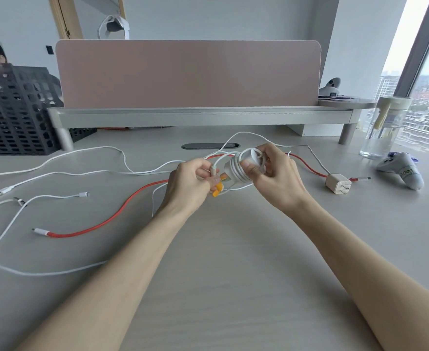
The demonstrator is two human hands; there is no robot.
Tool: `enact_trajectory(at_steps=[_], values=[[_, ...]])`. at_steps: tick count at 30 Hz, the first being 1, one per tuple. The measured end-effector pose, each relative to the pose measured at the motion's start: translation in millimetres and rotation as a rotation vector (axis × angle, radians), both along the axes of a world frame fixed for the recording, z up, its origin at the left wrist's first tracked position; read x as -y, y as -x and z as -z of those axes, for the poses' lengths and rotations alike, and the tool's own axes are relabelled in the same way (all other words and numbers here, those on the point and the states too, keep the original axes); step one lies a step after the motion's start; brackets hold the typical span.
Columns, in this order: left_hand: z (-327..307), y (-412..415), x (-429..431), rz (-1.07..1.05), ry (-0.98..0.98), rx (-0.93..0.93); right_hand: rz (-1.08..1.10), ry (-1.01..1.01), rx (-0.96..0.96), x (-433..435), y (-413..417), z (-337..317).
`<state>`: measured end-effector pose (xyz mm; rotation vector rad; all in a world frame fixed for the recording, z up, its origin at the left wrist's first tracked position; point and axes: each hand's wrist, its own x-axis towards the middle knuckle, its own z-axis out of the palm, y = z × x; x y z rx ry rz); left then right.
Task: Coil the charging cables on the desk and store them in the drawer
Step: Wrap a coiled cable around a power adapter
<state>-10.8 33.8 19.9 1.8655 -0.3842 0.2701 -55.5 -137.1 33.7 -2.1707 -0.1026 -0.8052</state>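
1. Coils of thin white charging cable [237,169] sat wound in a tight bundle, held just above the middle of the pale grey desk [221,262].
2. The right hand [274,178] gripped the bundle, with the thumb laid across the front of the loops and the fingers curled behind.
3. The left hand [190,183] pinched the cable's loose end just left of the bundle, beside a small orange tie [218,190].
4. A long red braided cable [64,235] ran over the desk beneath the hands, from near left to far right.
5. Loose white cables [43,274] sprawled on the left.
6. A small cream cube wall plug [337,184] lay to the right.
7. Further right were a clear glass tumbler [383,127] and a grey game controller [402,171].
8. A black perforated crate [13,110] stood far left.
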Motion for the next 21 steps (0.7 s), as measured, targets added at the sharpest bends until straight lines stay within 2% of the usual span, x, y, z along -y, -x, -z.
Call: enact_trajectory(at_steps=[7,12,15,18,21], values=[[7.2,2.1,8.8,-0.061,0.117,-0.007,-0.001,-0.087,-0.021,-2.7,-1.1,1.8],[5.6,7.3,18.0,-0.110,0.390,-0.155,0.018,-0.049,0.005,-12.6,-1.2,4.3],[7.4,6.6,19.7,-0.112,0.486,-0.266,0.000,0.002,0.009,-17.4,0.5,5.5],[8.1,3.5,18.6,-0.131,0.490,-0.335,-0.009,0.096,0.045,-21.4,1.4,6.9],[10.0,-0.4,15.1,-0.137,0.408,-0.347,-0.014,0.152,0.065,-24.0,1.5,8.3]])
